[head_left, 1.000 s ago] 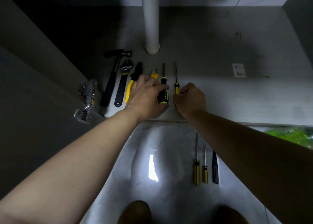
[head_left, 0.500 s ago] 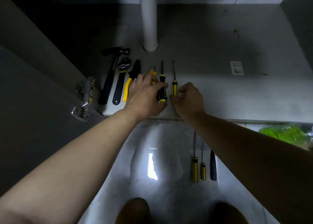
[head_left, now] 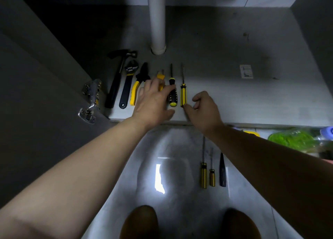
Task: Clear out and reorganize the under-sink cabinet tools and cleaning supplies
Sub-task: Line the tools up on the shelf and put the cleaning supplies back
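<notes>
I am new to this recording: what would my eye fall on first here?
A neat row of tools lies on the cabinet floor in front of the white pipe, starting with hammer, wrench and pliers. Both hands reach it: the left hand rests over the black screwdriver, and the right hand, loosely curled, is beside the yellow screwdriver. Nearer, a bright glare shines on the tile, with three more tools to its right.

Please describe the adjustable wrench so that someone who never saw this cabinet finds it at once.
From the white drain pipe, look left and nearer: tools lie in a row on the cabinet floor. The adjustable wrench is second from the left, between hammer and yellow-handled pliers; only it has a forked head and a hole in its handle.
</notes>
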A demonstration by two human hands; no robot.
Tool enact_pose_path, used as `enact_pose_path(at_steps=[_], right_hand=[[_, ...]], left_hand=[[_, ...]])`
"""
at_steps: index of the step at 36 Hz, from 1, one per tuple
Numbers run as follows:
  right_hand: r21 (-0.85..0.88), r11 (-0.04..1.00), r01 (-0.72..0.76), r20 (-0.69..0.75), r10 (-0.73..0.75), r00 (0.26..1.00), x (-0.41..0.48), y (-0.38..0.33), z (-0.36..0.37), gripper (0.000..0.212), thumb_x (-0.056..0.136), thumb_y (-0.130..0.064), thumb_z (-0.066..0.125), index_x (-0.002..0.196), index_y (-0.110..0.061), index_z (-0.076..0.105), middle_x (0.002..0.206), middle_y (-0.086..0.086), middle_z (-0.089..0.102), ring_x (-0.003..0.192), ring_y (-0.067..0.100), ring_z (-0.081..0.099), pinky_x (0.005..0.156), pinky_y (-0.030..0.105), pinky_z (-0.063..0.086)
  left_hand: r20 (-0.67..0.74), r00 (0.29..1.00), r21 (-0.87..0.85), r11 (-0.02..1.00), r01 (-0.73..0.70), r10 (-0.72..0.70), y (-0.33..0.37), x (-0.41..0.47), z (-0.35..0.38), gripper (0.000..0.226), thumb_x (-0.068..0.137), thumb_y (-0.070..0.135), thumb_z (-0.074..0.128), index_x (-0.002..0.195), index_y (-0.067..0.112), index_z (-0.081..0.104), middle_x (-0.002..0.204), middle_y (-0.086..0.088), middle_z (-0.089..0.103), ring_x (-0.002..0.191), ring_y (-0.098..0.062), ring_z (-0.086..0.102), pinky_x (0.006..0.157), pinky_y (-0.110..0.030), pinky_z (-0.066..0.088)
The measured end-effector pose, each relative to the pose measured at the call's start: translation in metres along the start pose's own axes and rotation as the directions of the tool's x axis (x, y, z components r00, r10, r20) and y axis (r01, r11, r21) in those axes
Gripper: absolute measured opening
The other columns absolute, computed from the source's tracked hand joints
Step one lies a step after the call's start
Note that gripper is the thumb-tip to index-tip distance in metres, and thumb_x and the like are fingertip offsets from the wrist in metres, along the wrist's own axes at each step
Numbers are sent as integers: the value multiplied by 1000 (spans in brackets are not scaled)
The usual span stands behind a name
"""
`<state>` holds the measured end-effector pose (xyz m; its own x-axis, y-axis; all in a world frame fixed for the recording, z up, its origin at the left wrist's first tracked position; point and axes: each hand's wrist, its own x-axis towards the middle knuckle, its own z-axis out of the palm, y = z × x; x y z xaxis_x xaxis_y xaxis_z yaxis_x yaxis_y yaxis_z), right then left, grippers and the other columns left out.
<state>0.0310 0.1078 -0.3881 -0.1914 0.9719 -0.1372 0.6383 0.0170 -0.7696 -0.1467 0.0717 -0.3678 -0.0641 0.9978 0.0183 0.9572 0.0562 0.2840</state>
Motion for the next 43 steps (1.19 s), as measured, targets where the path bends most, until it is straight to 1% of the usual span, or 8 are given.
enact_pose_path(at_steps=[4,10,16,21,28,32,38,43], right_hand=[[42,999,-15,61,13,998,-18,7,-17,19,93,-30,65,105,-19,55,79,2,59,74,18,60,74,40,55],[-128,991,-48,189,72,979,-53,27,-45,24,97,-26,56,75,-18,57,63,-4,56,58,11,53,52,24,42],[-451,877,-164,348,342,873,-88,57,-61,14,92,-13,53,87,-7,65,86,12,69,78,28,69,73,41,60],[-519,787,-335,382,563,733,-115,87,-58,8,91,-5,63,98,-4,68,82,17,73,69,27,75,68,43,64],[-427,789,-441,328,590,738,-144,115,-34,16,92,-16,67,101,-16,55,79,9,68,54,20,72,52,33,61],[-431,817,-384,305,532,790,-147,120,-18,19,90,-25,69,101,-15,57,81,6,67,57,22,72,55,40,62],[-566,741,-362,256,575,777,-141,116,1,46,71,-9,86,110,-11,63,102,7,69,95,26,70,76,31,56],[-576,731,-367,298,605,738,-134,111,-2,37,66,-16,90,89,-10,61,99,10,69,96,28,69,70,30,54]], left_hand=[[-69,998,7,1000,-4,5,6,-12,0,81,74,44,80,146,29,48,143,-7,43,135,-29,34,108,-41,32],[-238,960,-51,985,-167,151,33,-57,16,41,86,33,71,124,22,62,120,-1,51,115,-21,46,97,-34,41],[46,908,-313,869,-384,417,64,-109,56,19,89,19,68,108,15,68,99,-3,58,84,-11,51,70,-31,49],[448,818,-365,909,-200,360,69,-137,102,66,87,37,74,147,34,46,121,3,44,104,-15,53,85,-34,52],[497,772,-304,913,-273,396,81,-150,133,75,82,36,80,148,26,44,129,-3,40,110,-22,52,89,-36,51],[481,786,-290,916,-276,389,82,-151,133,50,87,26,73,133,21,54,123,-5,42,104,-24,54,83,-33,48],[549,763,-200,940,-277,341,73,-154,132,41,100,20,51,141,27,49,126,-7,46,108,-26,56,93,-38,48],[606,722,-263,941,-214,334,53,-161,116,52,88,29,71,137,30,53,138,0,44,114,-25,58,97,-32,49]])
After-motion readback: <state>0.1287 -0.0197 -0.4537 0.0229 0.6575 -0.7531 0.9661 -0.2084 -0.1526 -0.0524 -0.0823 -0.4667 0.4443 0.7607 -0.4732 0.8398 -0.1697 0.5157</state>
